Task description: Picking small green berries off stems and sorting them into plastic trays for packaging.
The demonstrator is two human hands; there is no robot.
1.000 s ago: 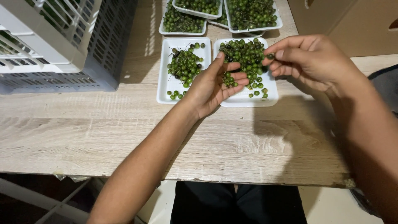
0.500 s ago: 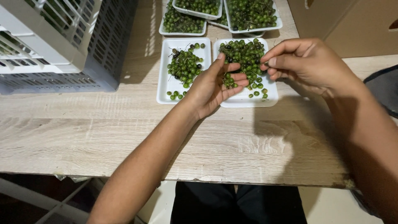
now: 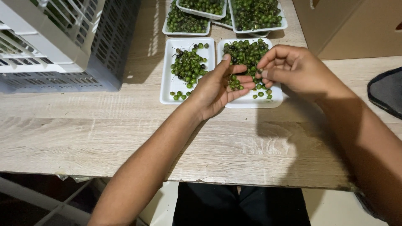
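Five white foam trays show on the wooden table (image 3: 83, 134), all holding small green berries. The two nearest lie side by side: the left tray (image 3: 167, 90) is sparsely filled, the right tray (image 3: 255, 102) fuller. Three more trays (image 3: 184, 31) overlap behind them. The left hand (image 3: 217, 90) is half open, cupping a few green berries (image 3: 235, 83) over the right tray. The right hand (image 3: 289, 69) has its fingertips pinched together beside it; whether they hold a berry cannot be told. Two stacked plastic crates (image 3: 63, 46) stand far left
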